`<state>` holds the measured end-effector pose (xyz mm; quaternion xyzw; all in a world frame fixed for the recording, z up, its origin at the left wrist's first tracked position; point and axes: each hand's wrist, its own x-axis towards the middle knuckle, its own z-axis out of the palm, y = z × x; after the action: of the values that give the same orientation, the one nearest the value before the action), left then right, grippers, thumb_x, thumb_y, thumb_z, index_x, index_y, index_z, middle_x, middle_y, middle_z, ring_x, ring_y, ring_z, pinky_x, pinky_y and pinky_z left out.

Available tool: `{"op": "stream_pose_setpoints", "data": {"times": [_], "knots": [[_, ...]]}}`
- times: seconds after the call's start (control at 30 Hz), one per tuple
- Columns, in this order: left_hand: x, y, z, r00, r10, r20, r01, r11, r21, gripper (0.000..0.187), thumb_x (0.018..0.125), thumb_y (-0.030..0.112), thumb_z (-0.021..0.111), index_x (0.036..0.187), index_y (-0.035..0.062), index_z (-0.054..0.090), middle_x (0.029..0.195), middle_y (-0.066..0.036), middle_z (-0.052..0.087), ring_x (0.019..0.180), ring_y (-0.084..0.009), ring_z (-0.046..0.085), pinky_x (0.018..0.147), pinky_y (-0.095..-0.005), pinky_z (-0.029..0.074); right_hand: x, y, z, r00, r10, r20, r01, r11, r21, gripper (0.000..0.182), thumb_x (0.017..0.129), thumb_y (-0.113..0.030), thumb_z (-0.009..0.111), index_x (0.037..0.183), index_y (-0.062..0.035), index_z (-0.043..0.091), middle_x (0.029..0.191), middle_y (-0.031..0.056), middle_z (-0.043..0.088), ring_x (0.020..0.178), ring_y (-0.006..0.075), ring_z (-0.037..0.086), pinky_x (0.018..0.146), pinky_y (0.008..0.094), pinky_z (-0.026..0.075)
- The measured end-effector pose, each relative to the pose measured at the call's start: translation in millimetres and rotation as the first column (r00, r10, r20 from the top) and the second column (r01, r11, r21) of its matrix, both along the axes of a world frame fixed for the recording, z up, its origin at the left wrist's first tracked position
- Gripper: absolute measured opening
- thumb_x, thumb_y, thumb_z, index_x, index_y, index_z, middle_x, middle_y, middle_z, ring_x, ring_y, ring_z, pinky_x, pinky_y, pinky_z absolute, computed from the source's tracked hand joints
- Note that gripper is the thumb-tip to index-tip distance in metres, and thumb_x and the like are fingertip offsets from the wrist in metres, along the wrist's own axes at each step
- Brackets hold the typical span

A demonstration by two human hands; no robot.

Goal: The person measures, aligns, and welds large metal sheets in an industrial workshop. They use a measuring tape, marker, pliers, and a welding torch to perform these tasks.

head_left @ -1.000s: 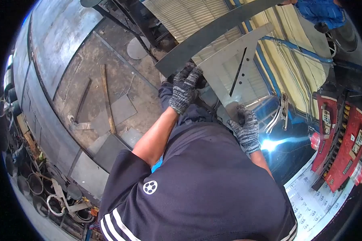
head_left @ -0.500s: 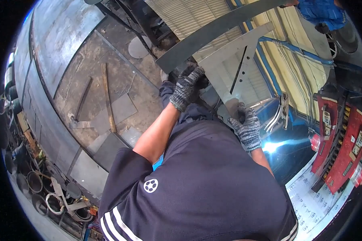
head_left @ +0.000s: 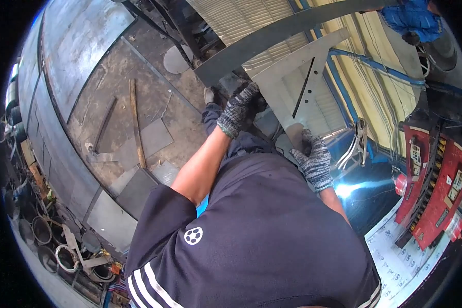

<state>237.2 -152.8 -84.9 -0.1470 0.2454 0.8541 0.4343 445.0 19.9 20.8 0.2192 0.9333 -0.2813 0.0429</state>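
Both hands wear grey knitted gloves. My left hand (head_left: pixel 238 110) has its fingers closed at the left edge of a flat metal plate (head_left: pixel 287 82), just under the end of a long curved metal strip (head_left: pixel 272 41). Whether it also touches the strip is hidden. My right hand (head_left: pixel 314 161) grips the plate's lower corner, thumb over the face. The tapering plate has a long slanted slot and several small round holes. The curved strip crosses above the plate, and its far end reaches another person's hand beside a blue sleeve (head_left: pixel 410 20).
Locking pliers (head_left: pixel 361 142) lie right of the plate. Red machine parts (head_left: pixel 441 200) stand on a printed white sheet (head_left: pixel 395 256) at the right. Metal offcuts (head_left: pixel 146 138) and a wooden stick (head_left: pixel 137 123) lie on the floor; pipe pieces (head_left: pixel 41 231) crowd the lower left.
The curved strip's near end has shifted slightly up and left. My left hand has shifted slightly; both hands keep their hold on the plate.
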Motion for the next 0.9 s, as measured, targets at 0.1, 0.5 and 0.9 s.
{"op": "stream_pose_setpoints", "data": {"times": [0.1, 0.5, 0.9], "knots": [[-0.6, 1.7, 10.2, 1.000, 0.022, 0.010, -0.022, 1.000, -0.010, 0.023, 0.093, 0.027, 0.074, 0.103, 0.0080, 0.069, 0.088, -0.003, 0.068, 0.077, -0.0170, 0.063, 0.066, -0.0335, 0.052, -3.3, 1.6, 0.9, 1.000, -0.006, -0.018, 0.006, 1.000, -0.001, 0.057, 0.074, -0.020, 0.088, 0.122, -0.0028, 0.064, 0.111, 0.0148, 0.067, 0.099, 0.0276, 0.069, 0.087, 0.0381, 0.056], [-11.8, -1.8, 22.3, 0.838, -0.221, -0.499, -0.094, 0.842, -0.531, 0.017, 0.090, 0.018, 0.075, 0.092, 0.0028, 0.069, 0.080, -0.007, 0.068, 0.071, -0.0170, 0.064, 0.066, -0.0315, 0.052, 16.5, 23.0, 26.7, 0.984, -0.180, 0.006, 0.180, 0.982, -0.064, 0.060, 0.077, -0.028, 0.085, 0.128, -0.0039, 0.064, 0.120, 0.0162, 0.066, 0.109, 0.0312, 0.066, 0.096, 0.0406, 0.053], [-7.9, 0.0, 26.6, 0.691, -0.223, -0.687, -0.254, 0.815, -0.520, 0.020, 0.090, 0.020, 0.075, 0.086, 0.0010, 0.070, 0.076, -0.009, 0.071, 0.069, -0.0171, 0.067, 0.066, -0.0314, 0.054, 46.6, 3.0, -4.8, 0.989, -0.066, -0.133, 0.076, 0.994, 0.073, 0.054, 0.077, -0.033, 0.081, 0.122, -0.0093, 0.064, 0.109, 0.0147, 0.066, 0.103, 0.0357, 0.063, 0.092, 0.0450, 0.050]]}}
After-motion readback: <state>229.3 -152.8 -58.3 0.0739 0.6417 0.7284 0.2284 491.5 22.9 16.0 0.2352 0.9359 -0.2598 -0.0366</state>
